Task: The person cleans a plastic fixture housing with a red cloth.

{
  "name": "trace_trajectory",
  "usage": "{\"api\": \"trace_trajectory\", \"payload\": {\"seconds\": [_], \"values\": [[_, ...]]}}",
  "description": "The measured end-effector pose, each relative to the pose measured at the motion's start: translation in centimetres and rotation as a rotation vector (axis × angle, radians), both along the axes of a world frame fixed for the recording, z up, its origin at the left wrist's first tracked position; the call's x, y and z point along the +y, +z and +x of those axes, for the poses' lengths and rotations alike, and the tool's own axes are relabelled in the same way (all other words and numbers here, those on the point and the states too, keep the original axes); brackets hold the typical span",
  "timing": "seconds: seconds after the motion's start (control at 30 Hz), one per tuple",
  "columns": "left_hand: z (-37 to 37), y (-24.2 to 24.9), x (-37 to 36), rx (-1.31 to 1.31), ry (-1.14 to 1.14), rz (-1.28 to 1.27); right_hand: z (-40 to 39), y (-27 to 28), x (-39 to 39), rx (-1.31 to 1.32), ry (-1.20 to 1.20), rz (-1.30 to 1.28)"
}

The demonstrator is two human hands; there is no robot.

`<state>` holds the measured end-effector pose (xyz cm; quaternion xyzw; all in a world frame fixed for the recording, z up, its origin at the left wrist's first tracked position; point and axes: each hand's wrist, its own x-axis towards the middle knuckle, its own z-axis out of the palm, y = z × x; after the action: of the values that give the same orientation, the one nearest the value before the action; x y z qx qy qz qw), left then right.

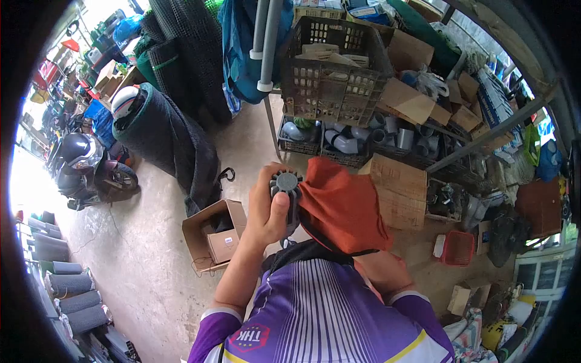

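Note:
My left hand [270, 209] is closed around a dark grey cylindrical part with a round cap and ribs around its top [287, 182]. The thumb lies across its near side, and the lower end points down toward my body. An orange cloth [342, 202] touches the part's right side and spreads to the right in front of my waist. My right forearm [384, 270] reaches in under the cloth, which is held up off the floor there. The fingers of my right hand are hidden beneath the cloth.
An open cardboard box [200, 233] stands on the floor at left, near a rolled dark mesh [166, 136]. Ahead, a black crate [336, 100] sits on a rack above grey pipe fittings [345, 143]. A cardboard box [396, 190] and a red basket [458, 248] are at right.

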<state>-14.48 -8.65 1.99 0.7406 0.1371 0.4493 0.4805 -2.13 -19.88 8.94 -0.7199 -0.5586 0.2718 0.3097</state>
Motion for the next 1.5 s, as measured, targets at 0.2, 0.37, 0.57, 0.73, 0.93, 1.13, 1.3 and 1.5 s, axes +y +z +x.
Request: {"api": "trace_trajectory", "payload": {"seconds": [0.2,0.37,0.57,0.73,0.93,1.13,1.3,1.5], "values": [[-0.6,1.2,0.3,0.053,0.004,-0.029,-0.1,-4.6,-0.2,-0.448,0.216,0.219],[-0.4,1.0,-0.3,-0.007,-0.002,-0.053,-0.3,-1.4,0.1,-0.337,0.174,0.157],[-0.1,-1.5,-0.7,-0.042,-0.002,-0.125,-0.4,-2.5,-0.9,0.130,0.060,0.434],[-0.9,-0.4,0.7,0.017,0.006,-0.098,-0.3,-5.8,0.2,-0.314,0.234,0.350],[0.5,-1.2,0.7,-0.031,-0.019,-0.225,1.0,-5.7,-0.1,0.114,0.133,0.377],[0.9,-1.3,0.9,-0.098,-0.041,-0.246,0.6,-5.3,0.5,-0.064,0.166,0.322],[0.2,-0.8,2.4,0.009,-0.079,-0.143,0.2,-7.6,1.3,-0.187,0.170,0.470],[0.3,1.0,2.6,0.030,-0.093,-0.154,0.1,-3.5,2.1,-0.143,0.099,0.378]]}}
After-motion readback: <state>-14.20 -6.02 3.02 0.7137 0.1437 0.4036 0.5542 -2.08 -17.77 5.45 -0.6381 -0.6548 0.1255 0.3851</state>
